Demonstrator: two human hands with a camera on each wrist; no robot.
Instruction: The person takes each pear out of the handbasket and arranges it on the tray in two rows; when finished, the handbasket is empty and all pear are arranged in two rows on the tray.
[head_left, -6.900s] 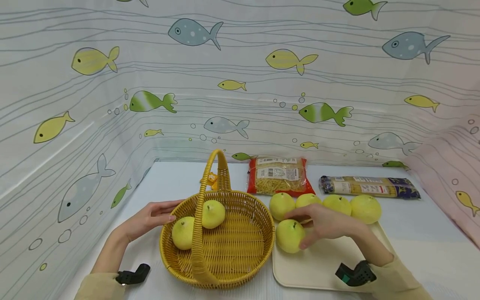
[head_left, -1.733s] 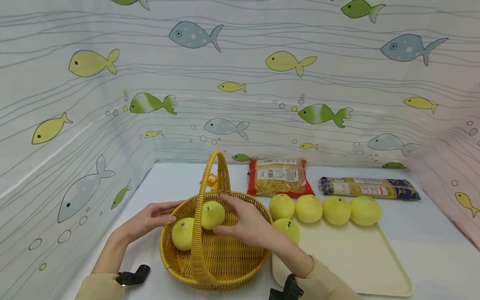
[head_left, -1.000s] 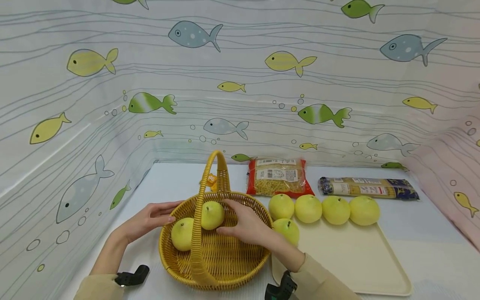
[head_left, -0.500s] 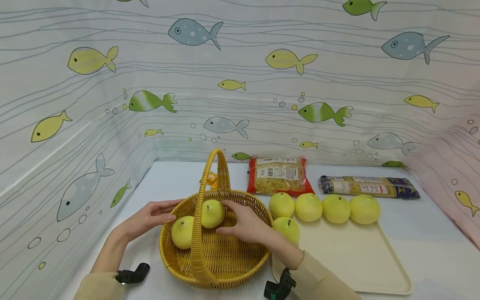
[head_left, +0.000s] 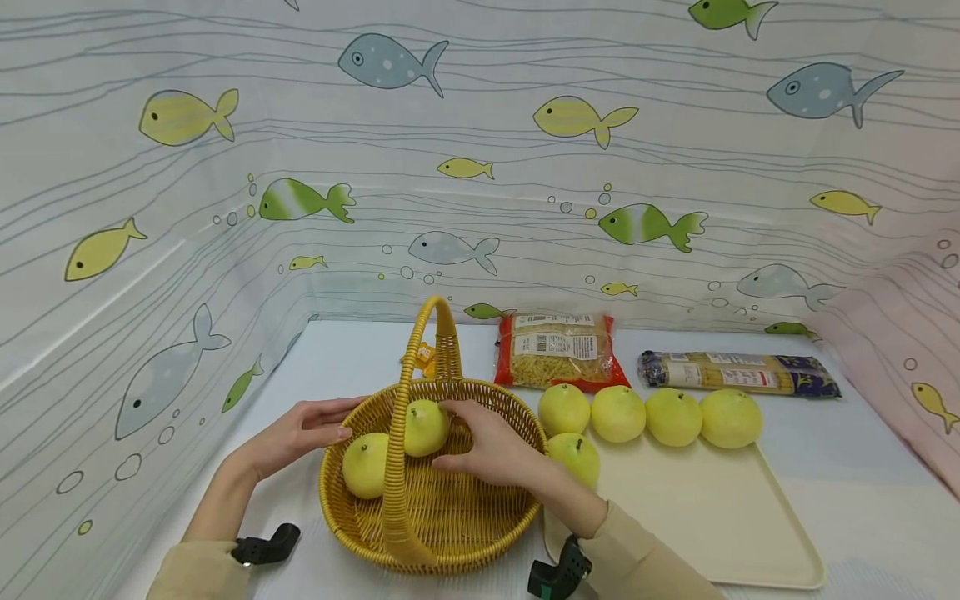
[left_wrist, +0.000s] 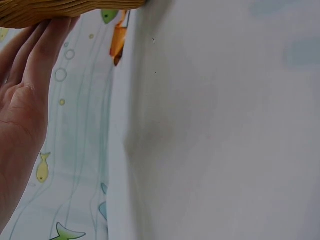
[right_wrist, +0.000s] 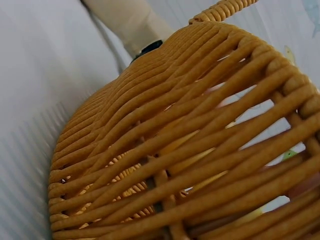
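A yellow wicker basket (head_left: 465,554) with a tall arched handle holds two round yellow-green fruits that look like pears. One pear (head_left: 363,467) lies at the left; the other pear (head_left: 426,428) sits behind the handle. My left hand (head_left: 307,433) rests its straight fingers on the basket's left rim, as the left wrist view also shows under the basket edge. Inside the basket, my right hand (head_left: 491,446) is beside the rear pear, fingertips at its right edge and thumb apart from it. In the right wrist view the basket's weave (right_wrist: 165,140) hides most of that hand.
Right of the basket is a cream tray (head_left: 720,533) with several similar pears, one partly behind my right forearm. Behind stand a red-edged bag of pasta (head_left: 555,350), a long pack of noodles (head_left: 742,372) and a small orange packet (head_left: 424,358). Fish-printed walls (head_left: 480,125) surround the table.
Several seconds ago my right hand was around a pear at the tray's front left; it has since moved left into the basket. Over the last second the hands have stayed almost still.
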